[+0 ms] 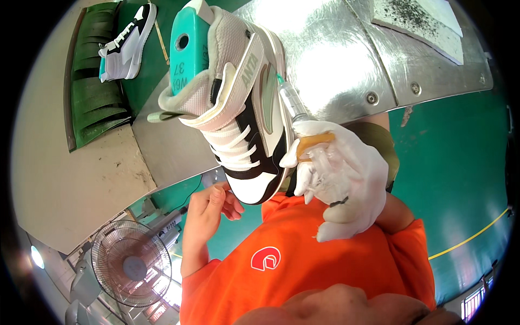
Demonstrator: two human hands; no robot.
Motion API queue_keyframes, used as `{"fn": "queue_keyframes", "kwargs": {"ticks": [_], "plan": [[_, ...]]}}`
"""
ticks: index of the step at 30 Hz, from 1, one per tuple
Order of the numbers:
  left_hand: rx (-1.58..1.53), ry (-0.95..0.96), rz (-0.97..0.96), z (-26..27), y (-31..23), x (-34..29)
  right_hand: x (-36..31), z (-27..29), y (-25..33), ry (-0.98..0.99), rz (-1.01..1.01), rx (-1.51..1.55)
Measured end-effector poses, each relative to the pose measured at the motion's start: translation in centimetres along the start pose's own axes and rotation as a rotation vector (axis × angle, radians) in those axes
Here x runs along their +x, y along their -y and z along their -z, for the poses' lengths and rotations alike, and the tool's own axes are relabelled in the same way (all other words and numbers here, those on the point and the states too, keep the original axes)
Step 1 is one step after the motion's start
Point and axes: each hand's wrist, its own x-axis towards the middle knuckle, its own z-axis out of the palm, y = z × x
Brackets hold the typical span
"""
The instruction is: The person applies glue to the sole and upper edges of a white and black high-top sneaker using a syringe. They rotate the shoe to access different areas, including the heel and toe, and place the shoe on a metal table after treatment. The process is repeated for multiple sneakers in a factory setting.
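- From where I sit, the shoe (246,116) fills the middle of my view: a white high-top with black panels, white laces, a pale green inset along its side and a padded mesh collar; its toe points toward the wearer.
- In the shoe's collar sits a teal block (189,62) with a round hole and dark markings.
- The shoe is over the near edge of the surface (346,59), toe reaching past it — I can't tell whether the sole rests there.
- On the shoe's right, the right hand (346,179), in a white glove with a tan band (314,143), has its fingers pinching the rear end of a clear syringe (292,102), whose green tip (280,79) meets the sole's edge.
- Just below the shoe's toe is the bare left hand (211,208), fingers half curled; I can't tell whether they touch it.
- Right of the shoe, the surface is shiny metal with a seam and screws, and carries a pale speckled sheet (414,21).
- Left of the shoe I see dark green flaps (97,81) and, beside them, a similar second shoe (122,54).
- Below and left of the shoe stands a wire-caged fan (132,265); far right of it, a green floor (455,162) with a yellow line (471,237).
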Motion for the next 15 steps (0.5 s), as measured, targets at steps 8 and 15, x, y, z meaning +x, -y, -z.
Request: {"fn": "queue_keyframes", "kwargs": {"ticks": [8,15], "plan": [[0.174,-0.126,-0.08,0.2,-1.7,-0.9,0.2,-0.9,-1.0,-0.013,0.115,-0.068],[0.76,-0.399,-0.739,0.2,-7.8,-1.4,-0.4,-0.8,1.1,-0.064,-0.005,-0.008]]}}
